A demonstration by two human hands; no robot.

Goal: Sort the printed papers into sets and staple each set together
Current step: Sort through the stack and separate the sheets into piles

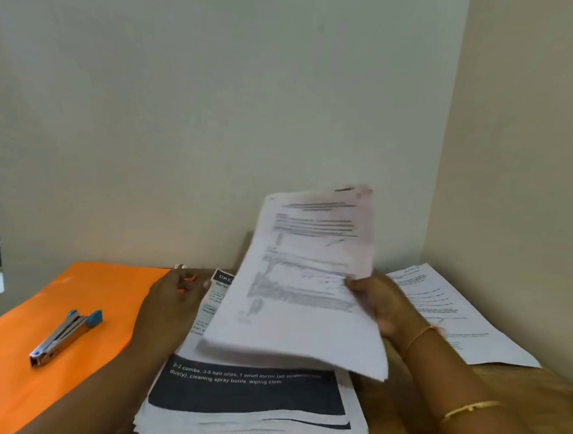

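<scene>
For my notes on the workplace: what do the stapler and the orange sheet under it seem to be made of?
The stapler looks like shiny metal, by its silver glints, with blue end caps, probably plastic. The orange sheet looks like matte paper or thin card: flat, even colour, no gloss.

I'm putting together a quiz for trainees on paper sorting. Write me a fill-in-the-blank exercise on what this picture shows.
1. The stapler lies on the ____ sheet at the left of the table.
2. The lifted sheets are gripped by the person's ____ hand.
3. The stapler is touched by ____ hand.

Missing words: orange; right; neither.
</scene>
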